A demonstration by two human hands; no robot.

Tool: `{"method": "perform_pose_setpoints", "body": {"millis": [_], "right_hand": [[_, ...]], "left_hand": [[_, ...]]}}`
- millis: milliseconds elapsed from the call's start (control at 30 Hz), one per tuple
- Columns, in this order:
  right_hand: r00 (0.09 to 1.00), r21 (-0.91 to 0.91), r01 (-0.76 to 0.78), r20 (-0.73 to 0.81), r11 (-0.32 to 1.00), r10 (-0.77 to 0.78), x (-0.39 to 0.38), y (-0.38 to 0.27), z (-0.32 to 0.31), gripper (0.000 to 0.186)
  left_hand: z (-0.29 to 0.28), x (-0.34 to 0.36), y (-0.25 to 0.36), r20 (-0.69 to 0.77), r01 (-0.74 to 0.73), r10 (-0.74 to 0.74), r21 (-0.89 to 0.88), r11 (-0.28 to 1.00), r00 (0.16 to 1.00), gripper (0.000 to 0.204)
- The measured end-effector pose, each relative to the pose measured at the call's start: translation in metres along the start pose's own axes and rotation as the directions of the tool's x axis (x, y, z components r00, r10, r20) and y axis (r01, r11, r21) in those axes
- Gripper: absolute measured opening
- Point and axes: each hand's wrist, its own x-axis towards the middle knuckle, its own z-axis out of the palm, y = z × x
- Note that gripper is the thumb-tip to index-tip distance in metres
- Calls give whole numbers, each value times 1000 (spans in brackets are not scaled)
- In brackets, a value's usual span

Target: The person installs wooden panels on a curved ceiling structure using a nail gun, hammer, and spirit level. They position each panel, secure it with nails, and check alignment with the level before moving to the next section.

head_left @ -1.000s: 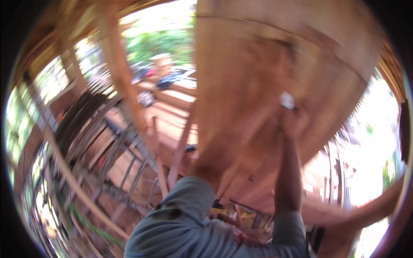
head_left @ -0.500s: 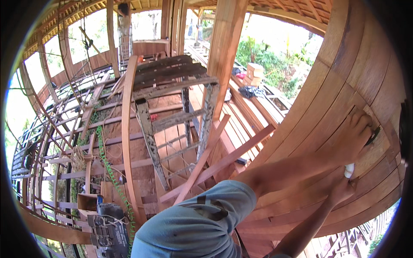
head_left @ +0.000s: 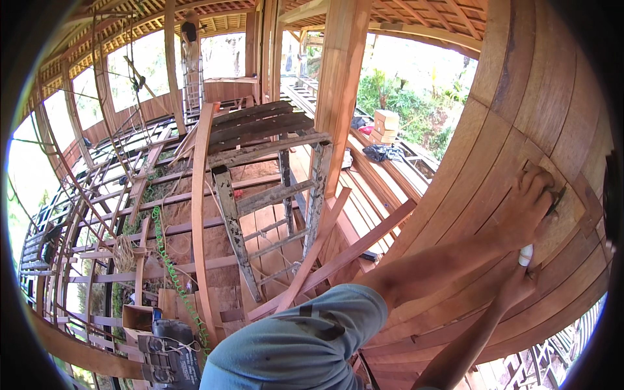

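At the right, a wall of curved wooden planks (head_left: 500, 143) rises close beside me. My left hand (head_left: 536, 194) presses against its boards, fingers curled around a small dark flat piece (head_left: 558, 200) whose edge sticks out past the fingertips; its exact kind is unclear. Lower down, my right hand (head_left: 517, 286) is closed around a small white bottle (head_left: 526, 254), which points up toward the left hand. The bottle's lower part is hidden in the fingers. Both hands stay close to the seams between boards.
A worn wooden trestle (head_left: 260, 188) stands left of centre, with loose planks (head_left: 364, 250) leaning across its foot. Beyond are open floor joists (head_left: 175, 224), a green coiled hose (head_left: 162, 253) and a dark machine (head_left: 170, 357). Another person (head_left: 190, 39) stands on a ladder far back.
The view has tilted slightly, so the surroundings sit lower. My left hand has shifted a little along the boards with the dark piece; my right hand keeps the bottle in nearly the same place.
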Motion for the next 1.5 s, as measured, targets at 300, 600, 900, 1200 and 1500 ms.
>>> {"method": "perform_pose_setpoints", "body": {"millis": [300,600,900,1200,1500], "right_hand": [[988,168,67,128,983,-89,-11,-6,-12,56],[995,-85,-53,83,995,60,-34,-2,-6,85],[979,167,-168,147,971,144,-31,17,-8,52],[926,285,-336,277,898,259,-21,-33,-15,44],[934,340,-331,254,880,253,-23,-31,-10,40]], "left_hand": [[-1,1,4,-39,-13,15,58,998,999,33],[-2,-2,1,-4,-8,8,5,1000,1000,32],[4,-3,0,-31,2,-1,42,999,1000,32],[3,-5,-1,-14,-28,28,22,999,1000,33],[2,-6,0,4,1,-1,34,999,1000,33]]}}
